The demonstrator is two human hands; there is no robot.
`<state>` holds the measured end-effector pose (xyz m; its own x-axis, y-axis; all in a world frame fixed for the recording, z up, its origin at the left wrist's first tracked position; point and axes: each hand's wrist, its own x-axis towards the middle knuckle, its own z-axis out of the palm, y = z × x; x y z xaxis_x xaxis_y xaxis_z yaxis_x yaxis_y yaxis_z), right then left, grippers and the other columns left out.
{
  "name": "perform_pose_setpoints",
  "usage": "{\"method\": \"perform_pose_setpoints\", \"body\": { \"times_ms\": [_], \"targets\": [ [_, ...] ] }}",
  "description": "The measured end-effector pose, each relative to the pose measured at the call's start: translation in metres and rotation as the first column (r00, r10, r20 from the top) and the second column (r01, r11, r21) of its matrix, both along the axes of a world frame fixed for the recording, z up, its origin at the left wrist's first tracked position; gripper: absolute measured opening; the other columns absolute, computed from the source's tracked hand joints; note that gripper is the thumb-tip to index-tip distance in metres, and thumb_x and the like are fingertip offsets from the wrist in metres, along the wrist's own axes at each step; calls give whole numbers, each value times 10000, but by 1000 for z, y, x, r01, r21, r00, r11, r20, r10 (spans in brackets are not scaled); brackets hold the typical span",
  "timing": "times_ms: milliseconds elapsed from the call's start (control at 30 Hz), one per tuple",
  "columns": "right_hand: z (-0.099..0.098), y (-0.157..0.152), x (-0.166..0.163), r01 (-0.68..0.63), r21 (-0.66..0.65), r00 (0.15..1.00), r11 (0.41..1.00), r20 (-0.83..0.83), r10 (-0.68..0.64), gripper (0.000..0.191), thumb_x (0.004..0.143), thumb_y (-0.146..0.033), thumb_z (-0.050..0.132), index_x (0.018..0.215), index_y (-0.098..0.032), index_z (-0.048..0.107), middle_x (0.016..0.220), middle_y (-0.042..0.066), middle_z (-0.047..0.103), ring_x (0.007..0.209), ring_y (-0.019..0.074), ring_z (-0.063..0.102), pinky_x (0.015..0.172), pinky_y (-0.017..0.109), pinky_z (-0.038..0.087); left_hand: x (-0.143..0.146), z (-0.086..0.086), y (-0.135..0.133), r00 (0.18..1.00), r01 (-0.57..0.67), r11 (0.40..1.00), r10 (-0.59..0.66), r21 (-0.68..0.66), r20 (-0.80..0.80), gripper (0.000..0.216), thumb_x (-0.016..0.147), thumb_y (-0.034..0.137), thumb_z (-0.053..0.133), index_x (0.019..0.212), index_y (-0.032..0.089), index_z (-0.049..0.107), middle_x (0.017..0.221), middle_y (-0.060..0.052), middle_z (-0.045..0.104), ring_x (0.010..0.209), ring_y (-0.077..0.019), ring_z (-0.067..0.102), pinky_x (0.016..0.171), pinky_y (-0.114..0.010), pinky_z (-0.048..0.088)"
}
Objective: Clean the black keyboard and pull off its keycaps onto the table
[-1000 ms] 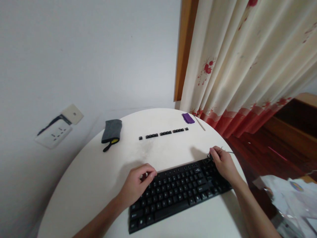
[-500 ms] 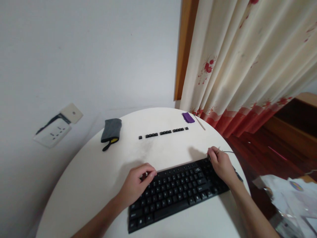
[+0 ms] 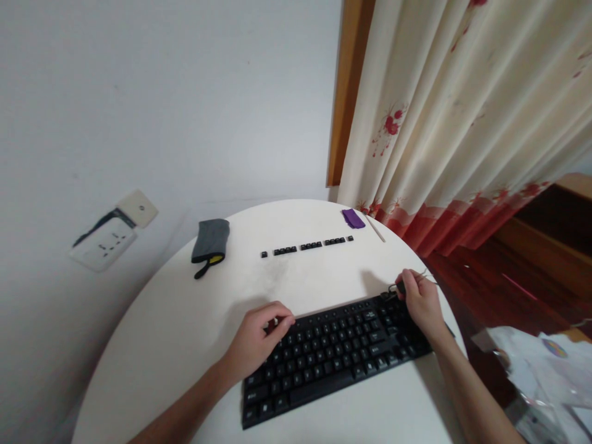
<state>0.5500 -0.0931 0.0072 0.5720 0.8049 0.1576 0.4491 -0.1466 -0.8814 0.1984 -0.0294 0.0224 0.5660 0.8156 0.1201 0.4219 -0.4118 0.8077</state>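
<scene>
A black keyboard (image 3: 324, 351) lies at a slant on the white round table. My left hand (image 3: 263, 333) rests at its upper left corner, thumb and fingers closed on the edge. Over the keyboard's upper right part, my right hand (image 3: 419, 302) pinches what looks like a wire keycap puller (image 3: 401, 287), dark in the middle. A thin wire loop sticks out to its left and pale wires to its right. Behind the keyboard, several black keycaps (image 3: 311, 245) stand in a row of small groups. The keys beneath my right hand are hidden.
A grey pouch (image 3: 210, 239) with a black loop lies at the table's back left. A folded purple cloth (image 3: 354, 218) and a thin pale stick (image 3: 375, 228) are at the back right. Plastic bags (image 3: 536, 370) sit beyond the table's right edge.
My right hand has lifted slightly and shifted right, away from the keyboard's top edge, bringing the dark piece and wire loop into view. My left hand has stayed on the keyboard.
</scene>
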Motion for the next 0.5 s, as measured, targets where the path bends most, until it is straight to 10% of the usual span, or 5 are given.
{"method": "perform_pose_setpoints", "body": {
  "times_ms": [133, 500],
  "targets": [
    [21, 0, -21, 5, 125, 994, 992, -106, 8, 366, 942, -463, 464, 730, -189, 582, 527, -24, 532, 487, 126, 472, 490, 242, 362, -1, 2, 0, 999, -2, 1000, 1, 10, 40, 207, 923, 297, 545, 816, 181, 680, 788, -24, 679, 729, -148, 611, 650, -230, 464],
    [49, 15, -136, -587, 182, 784, 789, -118, 610, 237, 955, -346, 520, 803, -185, 605, 679, -7, 601, 630, 124, 550, 614, 236, 443, -7, 3, 0, 934, 46, 961, 56, -274, 353, 439, 876, 295, 652, 1295, 187, 576, 1199, -117, 673, 959, -192, 653, 868, -330, 529]
  ]
}}
